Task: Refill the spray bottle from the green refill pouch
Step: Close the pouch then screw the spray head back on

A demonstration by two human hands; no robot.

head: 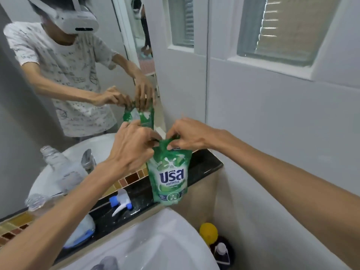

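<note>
The green refill pouch [169,174] hangs upright above the black ledge, near the mirror's right edge. My left hand [132,147] pinches its top left corner and my right hand [187,135] pinches the top right corner, fingertips close together. The spray head [121,202], white with blue parts, lies on its side on the ledge, off the bottle. The clear spray bottle [81,228] stands at the left behind my left forearm, mostly hidden; its open neck shows in the mirror.
A black stone ledge [202,166] runs under a large mirror [58,84]. The white basin [155,240] lies below. A yellow-capped bottle [208,231] and a dark bottle [222,252] stand low on the right. Grey tiled wall on the right.
</note>
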